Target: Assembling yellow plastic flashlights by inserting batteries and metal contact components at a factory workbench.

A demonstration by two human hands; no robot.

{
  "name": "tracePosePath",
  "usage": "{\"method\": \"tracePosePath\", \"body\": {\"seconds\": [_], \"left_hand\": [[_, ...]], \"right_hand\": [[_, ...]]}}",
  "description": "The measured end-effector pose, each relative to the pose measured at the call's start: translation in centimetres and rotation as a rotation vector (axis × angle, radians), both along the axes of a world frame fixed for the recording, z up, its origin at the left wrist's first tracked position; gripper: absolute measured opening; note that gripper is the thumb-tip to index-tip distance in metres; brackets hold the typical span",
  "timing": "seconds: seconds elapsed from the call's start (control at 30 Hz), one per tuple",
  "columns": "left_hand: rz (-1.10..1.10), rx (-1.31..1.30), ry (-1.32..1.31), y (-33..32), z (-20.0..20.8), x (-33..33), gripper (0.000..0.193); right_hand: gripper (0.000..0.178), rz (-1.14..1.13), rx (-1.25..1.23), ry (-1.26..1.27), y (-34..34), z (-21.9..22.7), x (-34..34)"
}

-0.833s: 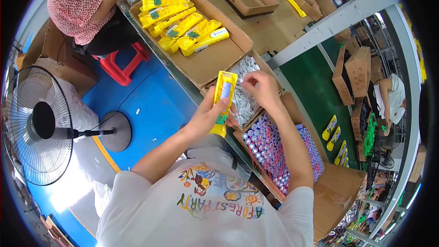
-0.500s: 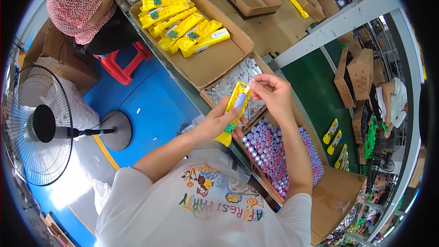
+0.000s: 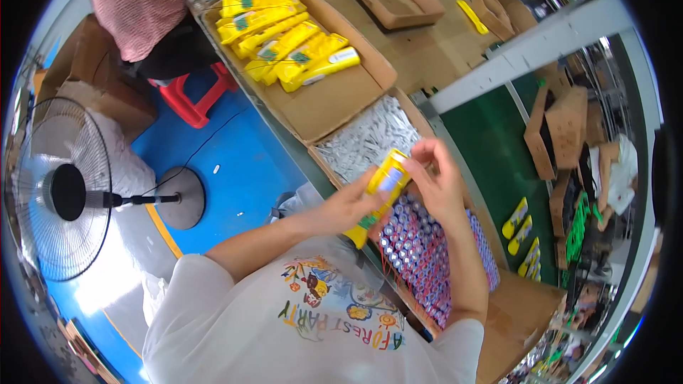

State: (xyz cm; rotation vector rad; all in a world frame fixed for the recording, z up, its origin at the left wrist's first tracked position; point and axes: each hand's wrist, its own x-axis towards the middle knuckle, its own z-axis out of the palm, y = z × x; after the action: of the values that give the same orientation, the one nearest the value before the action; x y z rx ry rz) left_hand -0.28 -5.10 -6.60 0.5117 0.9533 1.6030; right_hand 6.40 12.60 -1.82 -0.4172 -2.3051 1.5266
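Note:
My left hand (image 3: 352, 206) is closed around a yellow plastic housing (image 3: 393, 165), an open, elongated shell held at a slant. Inside it lies a blue-violet cylindrical battery (image 3: 390, 180), and part of a green circuit board (image 3: 368, 221) shows lower down, partly behind my fingers. At the shell's upper end my right hand (image 3: 440, 181) has its thumb and forefinger closed together, touching or almost touching the rim near a small white patch. Blur hides what the right fingertips hold. Both hands are above a box of small white strip-like parts (image 3: 370, 135) and a box of wrapped batteries (image 3: 416, 242).
A cardboard box (image 3: 313, 110) beyond my hands holds several yellow housings (image 3: 284, 43) with circuit boards. At left are a standing fan (image 3: 69, 192), a red stool (image 3: 193, 99) and a seated person (image 3: 139, 3). Another person (image 3: 619, 174) is at far right, past yellow pieces (image 3: 519, 235) on green.
Both hands and the yellow housing have shifted slightly right and nearer to me. More of the white parts shows. The seated person has leaned, and the whole view has shifted a little.

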Motion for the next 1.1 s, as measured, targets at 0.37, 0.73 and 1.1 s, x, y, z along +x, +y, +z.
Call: {"method": "tracePosePath", "body": {"seconds": [0.37, 0.73, 1.1], "left_hand": [[-0.045, 0.004, 0.295, 4.9, 2.6, 2.4, 0.033], [-0.084, 0.133, 0.088, 8.0, 0.3, 5.2, 0.029], [0.564, -0.880, 1.788, -0.1, 1.9, -25.1, 0.031]], "right_hand": [[0.033, -0.136, 0.146, -0.120, 3.1, 2.0, 5.0], [0.016, -0.040, 0.420, -0.078, 6.2, 2.1, 5.7], [0.026, -0.550, 0.986, -0.148, 40.0, -6.8, 19.4]]}}
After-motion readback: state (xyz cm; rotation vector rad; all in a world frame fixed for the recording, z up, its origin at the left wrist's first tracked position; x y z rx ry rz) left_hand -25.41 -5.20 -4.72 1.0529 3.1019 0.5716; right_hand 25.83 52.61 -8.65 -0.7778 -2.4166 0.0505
